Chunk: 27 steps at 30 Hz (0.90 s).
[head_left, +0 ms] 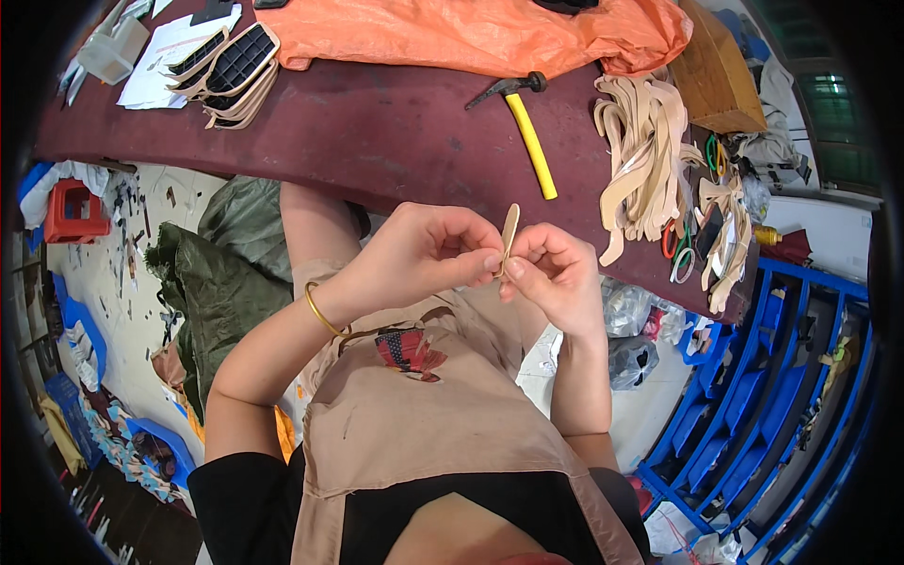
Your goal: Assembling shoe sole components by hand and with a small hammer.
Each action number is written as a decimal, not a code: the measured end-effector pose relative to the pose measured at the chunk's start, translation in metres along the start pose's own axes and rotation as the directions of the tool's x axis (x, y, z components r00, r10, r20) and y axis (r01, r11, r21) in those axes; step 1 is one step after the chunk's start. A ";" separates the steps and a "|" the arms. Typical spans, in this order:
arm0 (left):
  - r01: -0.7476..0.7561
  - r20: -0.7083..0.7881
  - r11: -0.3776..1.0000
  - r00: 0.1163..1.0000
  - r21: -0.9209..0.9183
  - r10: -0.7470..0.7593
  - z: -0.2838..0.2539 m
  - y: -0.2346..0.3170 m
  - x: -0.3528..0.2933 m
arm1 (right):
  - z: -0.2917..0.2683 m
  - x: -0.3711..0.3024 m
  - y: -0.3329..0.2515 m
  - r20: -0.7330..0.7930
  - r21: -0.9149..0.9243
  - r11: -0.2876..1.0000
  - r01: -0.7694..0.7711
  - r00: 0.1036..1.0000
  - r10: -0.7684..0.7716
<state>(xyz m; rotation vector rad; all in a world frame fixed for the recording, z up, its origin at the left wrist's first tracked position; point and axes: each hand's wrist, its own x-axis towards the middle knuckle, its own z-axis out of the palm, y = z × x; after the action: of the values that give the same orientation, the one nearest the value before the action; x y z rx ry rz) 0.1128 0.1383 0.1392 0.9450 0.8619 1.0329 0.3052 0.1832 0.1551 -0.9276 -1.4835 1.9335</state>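
A thin beige strip (509, 229) stands upright between my two hands, in front of my apron. My left hand (424, 252) pinches its lower end with thumb and fingertips; a gold bangle (320, 311) rings that wrist. My right hand (556, 268) grips the same strip from the right side, its fingers curled against the strip. Both hands touch each other just below the edge of the dark red table (377, 132).
On the table lie a hammer with a yellow handle (527, 132), a pile of beige cut strips (645, 155), stacked black-and-beige sole pieces (231, 71), an orange plastic sheet (471, 33) and scissors (683, 250). Blue racks (763, 395) stand at right, a dark green bag (217, 282) at left.
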 end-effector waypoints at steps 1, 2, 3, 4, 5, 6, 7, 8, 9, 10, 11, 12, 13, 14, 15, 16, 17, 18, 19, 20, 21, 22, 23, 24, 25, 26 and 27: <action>-0.002 0.003 1.000 1.000 -0.012 0.002 0.001 0.001 0.000 | 0.000 0.000 0.000 -0.001 0.000 1.000 0.000 1.000 0.000; -0.002 0.004 1.000 1.000 -0.012 0.002 0.001 0.003 0.000 | -0.001 0.000 0.000 -0.002 0.006 1.000 -0.004 1.000 0.004; 0.016 0.012 0.999 1.000 0.032 -0.016 0.000 0.006 -0.001 | -0.001 0.000 0.000 -0.002 0.012 1.000 -0.009 1.000 0.009; 0.033 0.019 0.996 0.999 0.077 -0.034 0.000 0.007 -0.001 | 0.000 0.000 0.000 -0.002 0.012 1.000 -0.009 1.000 0.009; 0.032 0.018 0.996 0.999 0.078 -0.033 0.000 0.005 -0.001 | 0.001 0.001 -0.001 -0.022 -0.028 1.000 -0.009 1.000 0.008; 0.005 0.001 0.996 1.000 0.090 -0.005 -0.001 0.002 -0.001 | 0.003 0.001 -0.001 -0.044 -0.068 0.998 -0.010 0.999 0.007; -0.021 -0.017 0.995 1.000 0.102 0.023 0.000 0.000 -0.001 | 0.005 0.001 -0.001 -0.044 -0.069 0.998 -0.009 0.999 0.006; -0.023 -0.016 0.994 1.000 0.103 0.024 0.000 0.000 0.000 | 0.007 0.002 -0.002 -0.089 -0.166 0.986 0.024 0.995 -0.039; -0.037 -0.027 0.994 0.999 0.105 0.040 0.000 0.000 0.001 | 0.009 0.002 -0.001 -0.128 -0.263 0.963 0.051 0.988 -0.087; -0.053 -0.038 0.993 0.998 0.107 0.057 0.001 0.001 0.003 | 0.011 0.003 -0.001 -0.127 -0.263 0.963 0.053 0.988 -0.089; -0.054 -0.039 0.993 0.998 0.109 0.059 0.002 0.001 0.004 | 0.013 0.005 0.000 -0.153 -0.333 0.938 0.093 0.977 -0.151; -0.071 -0.078 0.992 0.994 0.109 0.080 0.004 0.002 0.006 | 0.013 0.005 -0.001 -0.177 -0.404 0.906 0.128 0.960 -0.214; -0.089 -0.117 0.990 0.988 0.109 0.101 0.005 0.003 0.008 | 0.013 0.006 -0.001 -0.178 -0.406 0.905 0.129 0.960 -0.217; -0.092 -0.116 0.990 0.988 0.110 0.105 0.002 0.003 0.009 | 0.011 0.008 -0.001 -0.228 -0.197 0.976 0.093 0.964 -0.138; -0.052 -0.161 0.998 0.986 -0.037 0.045 -0.005 0.002 0.010 | 0.009 0.010 0.003 -0.251 0.025 0.998 0.057 0.967 -0.049; -0.020 -0.190 0.983 0.982 -0.184 -0.015 -0.015 0.004 0.013 | -0.013 0.015 0.011 -0.243 0.071 0.989 0.133 0.964 -0.112; -0.030 -0.241 0.985 0.971 -0.168 -0.012 -0.037 0.001 0.014 | -0.034 0.019 0.013 -0.246 0.166 0.948 0.272 0.942 -0.227; -0.008 -0.322 0.976 0.945 -0.219 -0.064 -0.059 0.002 0.014 | -0.064 0.021 0.015 -0.290 0.180 0.926 0.331 0.918 -0.271; -0.018 -0.407 0.979 0.911 -0.204 -0.068 -0.081 0.002 0.006 | -0.090 0.023 0.012 -0.349 0.104 0.949 0.298 0.904 -0.246; -0.025 -0.451 0.989 0.891 -0.145 -0.044 -0.105 -0.002 -0.002 | -0.125 0.025 0.014 -0.408 -0.122 0.972 0.199 0.883 -0.232; -0.010 -0.470 0.988 0.880 -0.157 -0.066 -0.135 -0.006 -0.014 | -0.160 0.028 0.015 -0.477 -0.125 0.988 0.092 0.868 -0.141; -0.029 -0.539 0.993 0.842 -0.111 -0.036 -0.146 -0.001 -0.022 | -0.200 0.028 0.023 -0.517 -0.176 0.982 0.062 0.844 -0.146; -0.032 -0.551 0.994 0.834 -0.101 -0.029 -0.163 0.000 -0.028 | -0.244 0.026 0.031 -0.548 -0.360 0.933 0.009 0.807 -0.219; -0.031 -0.569 0.995 0.822 -0.091 -0.027 -0.179 0.001 -0.035 | -0.282 0.020 0.037 -0.520 -0.489 0.869 -0.080 0.826 -0.217; -0.037 -0.587 0.995 0.809 -0.090 -0.023 -0.194 0.002 -0.040 | -0.305 0.019 0.034 -0.526 -0.549 0.819 -0.168 0.831 -0.182; -0.038 -0.580 0.999 0.815 -0.029 0.014 -0.201 0.013 -0.044 | -0.328 0.014 0.029 -0.543 -0.659 0.699 -0.278 0.818 -0.187; -0.029 -0.560 1.000 0.828 0.004 0.026 -0.210 0.015 -0.042 | -0.367 0.009 0.035 -0.532 -0.787 0.495 -0.367 0.810 -0.246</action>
<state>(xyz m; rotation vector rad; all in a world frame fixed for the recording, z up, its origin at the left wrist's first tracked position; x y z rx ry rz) -0.0950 0.1481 0.0853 0.6479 1.3333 1.3689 0.5857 0.4029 0.0597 -1.8315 -1.9990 0.5882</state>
